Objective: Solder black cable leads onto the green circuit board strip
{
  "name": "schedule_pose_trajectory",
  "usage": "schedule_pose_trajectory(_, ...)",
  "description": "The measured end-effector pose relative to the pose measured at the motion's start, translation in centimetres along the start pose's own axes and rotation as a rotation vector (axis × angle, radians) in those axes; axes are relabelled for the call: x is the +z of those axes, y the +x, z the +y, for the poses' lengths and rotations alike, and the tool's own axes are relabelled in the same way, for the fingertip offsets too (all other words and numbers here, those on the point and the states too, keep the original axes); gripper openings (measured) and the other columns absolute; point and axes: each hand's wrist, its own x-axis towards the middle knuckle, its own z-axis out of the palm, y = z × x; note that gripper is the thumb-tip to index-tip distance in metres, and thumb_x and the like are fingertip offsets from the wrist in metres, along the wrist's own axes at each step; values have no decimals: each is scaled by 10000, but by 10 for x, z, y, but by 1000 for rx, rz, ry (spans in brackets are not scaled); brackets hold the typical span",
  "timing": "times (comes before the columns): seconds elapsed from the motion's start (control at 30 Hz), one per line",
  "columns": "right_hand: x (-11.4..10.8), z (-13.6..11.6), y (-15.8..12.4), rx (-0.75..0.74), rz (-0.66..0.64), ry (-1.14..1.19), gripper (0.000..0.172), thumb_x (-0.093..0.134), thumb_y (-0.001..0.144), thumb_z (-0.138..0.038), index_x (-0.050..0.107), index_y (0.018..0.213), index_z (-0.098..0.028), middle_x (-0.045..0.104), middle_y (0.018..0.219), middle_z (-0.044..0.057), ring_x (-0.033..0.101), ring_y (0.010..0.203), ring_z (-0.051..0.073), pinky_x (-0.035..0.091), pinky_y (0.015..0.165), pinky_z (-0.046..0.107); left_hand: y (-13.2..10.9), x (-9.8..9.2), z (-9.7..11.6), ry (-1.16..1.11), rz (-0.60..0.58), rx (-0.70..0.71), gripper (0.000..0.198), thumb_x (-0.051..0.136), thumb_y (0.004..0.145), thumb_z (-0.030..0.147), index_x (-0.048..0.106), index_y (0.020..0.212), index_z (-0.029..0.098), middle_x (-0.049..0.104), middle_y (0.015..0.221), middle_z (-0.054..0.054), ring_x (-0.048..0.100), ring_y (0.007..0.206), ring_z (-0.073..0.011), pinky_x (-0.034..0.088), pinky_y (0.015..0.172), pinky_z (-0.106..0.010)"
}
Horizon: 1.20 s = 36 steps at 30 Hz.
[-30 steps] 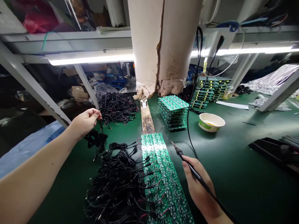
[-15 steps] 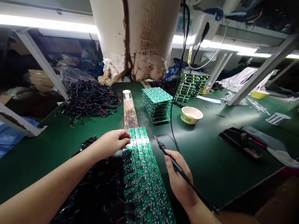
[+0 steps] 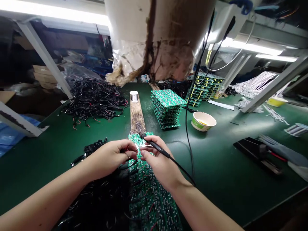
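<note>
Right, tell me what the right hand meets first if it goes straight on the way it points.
Most likely the left hand. The right hand, holding a soldering iron, points toward it above the circuit boards, though depth is hard to judge from this view.

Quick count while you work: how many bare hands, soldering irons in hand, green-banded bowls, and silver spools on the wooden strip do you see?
Bare hands: 2 (left hand, right hand)
Soldering irons in hand: 1 (soldering iron)
Green-banded bowls: 1 (green-banded bowl)
Silver spools: 1 (silver spool)
Total: 5
</note>
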Motion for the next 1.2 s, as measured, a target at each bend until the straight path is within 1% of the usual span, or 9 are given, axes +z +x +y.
schedule_pose_trajectory(0.1, 7, -2, 1, 36, -4, 12, 393, 750, 837, -267, 657, 1218, -270, 653, 1060, 24, 733, 891, 187, 695, 701, 324, 0, 1, -2, 6, 12, 46, 304, 635, 871, 570, 785, 934, 313, 825, 961, -17, 735, 920, -252, 564, 835, -355)
schedule_pose_trajectory(0.2, 6, -7, -2, -45, 1, -110, 362, 715, 852, -241, 653, 1207, -274, 643, 990, 7, 683, 809, 172, 648, 622, 288, -1, 6, -2, 45, 67, 80, 316, 553, 935, 566, 715, 963, 296, 810, 965, -20, 707, 861, -237, 537, 782, -349)
schedule_pose_trajectory(0.37, 1, -1, -7, -276, 34, -463, 332, 587, 926, -129, 675, 1209, -278, 676, 1108, 26, 665, 892, 174, 606, 810, 323, -2, 17, -4, 221, 60, 83, 280, 477, 996, 526, 639, 981, 297, 772, 937, -26, 681, 817, -242, 467, 693, -350)
schedule_pose_trajectory(0.5, -8, 4, -4, -341, 36, -565, 382, 556, 937, -107, 675, 1259, -275, 693, 1194, 37, 668, 964, 186, 585, 902, 345, 17, 18, -1, 410, 127, 126, 238, 483, 1005, 433, 663, 979, 280, 769, 977, -66, 694, 889, -268, 445, 724, -363)
schedule_pose_trajectory(0.57, -19, -1, -1, -326, 77, -587, 346, 594, 950, -159, 682, 1266, -268, 712, 1185, 42, 678, 918, 182, 589, 860, 338, 34, 16, 2, 467, 176, 86, 234, 480, 1013, 408, 660, 984, 262, 772, 1000, -84, 702, 919, -272, 441, 738, -360)
schedule_pose_trajectory(0.67, -44, -18, 2, -248, 178, -589, 227, 676, 970, -333, 741, 1174, -258, 758, 1077, 44, 686, 811, 186, 593, 759, 338, 58, 17, 4, 462, 134, 21, 195, 514, 997, 363, 673, 988, 250, 787, 1036, -75, 710, 936, -262, 440, 732, -342)
schedule_pose_trajectory(0.77, -70, -34, -2, -128, 239, -601, 298, 672, 1000, -503, 795, 1122, -261, 790, 994, 46, 685, 742, 192, 582, 686, 340, 67, 23, 3, 459, 87, -15, 176, 528, 968, 316, 690, 969, 248, 792, 1017, -63, 706, 904, -257, 414, 689, -337)
schedule_pose_trajectory(0.87, -84, -40, -11, -18, 256, -585, 373, 671, 1006, -563, 792, 1195, -265, 808, 982, 55, 728, 812, 219, 588, 674, 335, 63, 28, 3, 479, 66, -45, 156, 527, 935, 278, 679, 917, 246, 784, 994, -56, 684, 864, -252, 378, 661, -340)
schedule_pose_trajectory(1.2, -69, -38, -26, 70, 106, -508, 260, 662, 1031, -490, 790, 1109, -277, 807, 909, 17, 725, 809, 183, 568, 677, 285, 61, 28, -3, 518, -11, -84, 152, 534, 909, 330, 662, 871, 256, 757, 908, -32, 640, 790, -235, 347, 642, -334)
